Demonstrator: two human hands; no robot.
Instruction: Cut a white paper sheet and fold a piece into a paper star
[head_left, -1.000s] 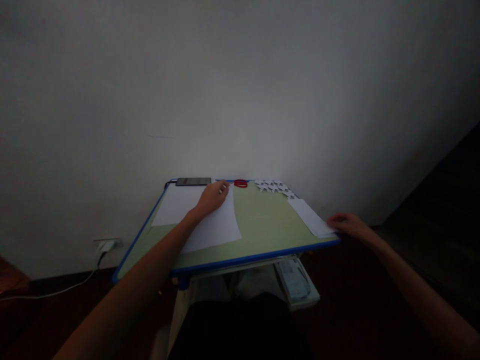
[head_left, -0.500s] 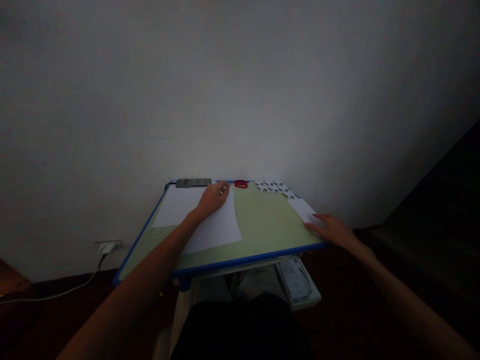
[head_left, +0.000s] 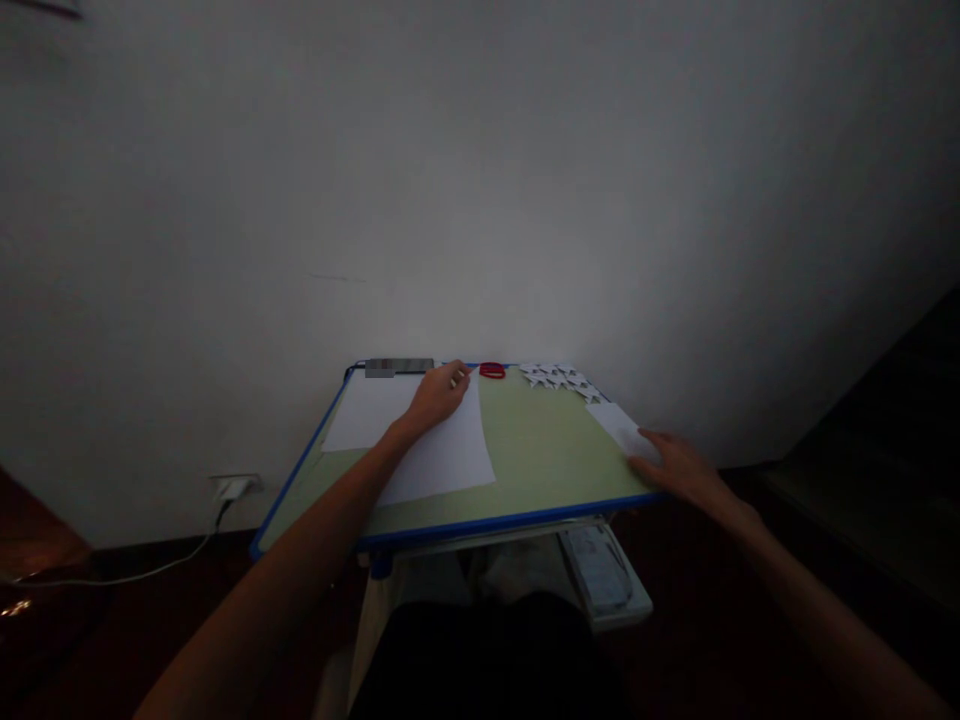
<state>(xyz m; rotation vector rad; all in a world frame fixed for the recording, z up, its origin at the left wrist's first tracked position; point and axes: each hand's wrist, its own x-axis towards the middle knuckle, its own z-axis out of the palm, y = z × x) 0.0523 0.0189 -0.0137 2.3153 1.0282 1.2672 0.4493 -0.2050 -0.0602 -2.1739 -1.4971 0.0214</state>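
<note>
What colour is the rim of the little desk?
Blue, round the desk's pale green top; head view.

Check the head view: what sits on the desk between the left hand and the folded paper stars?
In the head view, only red scissors lie between the left hand and the folded paper stars, along the far edge of the desk; the rest is bare green top.

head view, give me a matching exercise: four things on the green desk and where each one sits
Things:
1. large white paper sheet
2. red ring-shaped object
3. cluster of small white folded paper pieces
4. small white paper stack

Places:
A. far right corner
B. under the right hand
C. under the left hand
D. far edge, middle

Pairs: 1-C, 2-D, 3-A, 4-B
</note>
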